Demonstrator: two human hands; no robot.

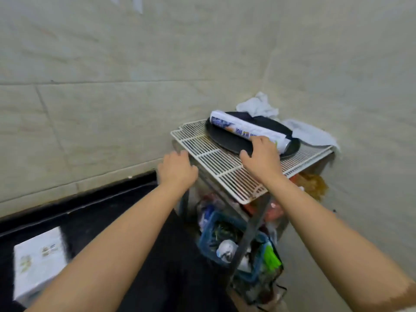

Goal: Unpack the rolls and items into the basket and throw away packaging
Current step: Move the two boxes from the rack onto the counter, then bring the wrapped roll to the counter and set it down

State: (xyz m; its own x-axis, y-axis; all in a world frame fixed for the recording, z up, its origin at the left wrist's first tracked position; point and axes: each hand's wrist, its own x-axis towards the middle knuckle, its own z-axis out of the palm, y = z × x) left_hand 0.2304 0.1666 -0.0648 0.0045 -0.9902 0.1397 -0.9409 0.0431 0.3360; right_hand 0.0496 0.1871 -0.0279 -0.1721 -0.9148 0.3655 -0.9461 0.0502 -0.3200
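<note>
Noted: white printed paper-wrapped roll [248,131] lying across black round tray [227,140] on white wire rack [216,163], long axis far-left to near-right, right hand [261,157] fingers draped on near end, left hand [177,168] empty, spread, farther off.

Two bare forearms enter from the bottom edge of the view, with no sleeve, cuff or glove over either one up to the point where the picture cuts them off. The left hand [177,168] and the right hand [262,159] carry no watch, ring, bracelet or strap on the sides that show. At the bottom right corner a narrow strip of pale cloth [407,309] sits by the right arm, too little in view to identify.
</note>
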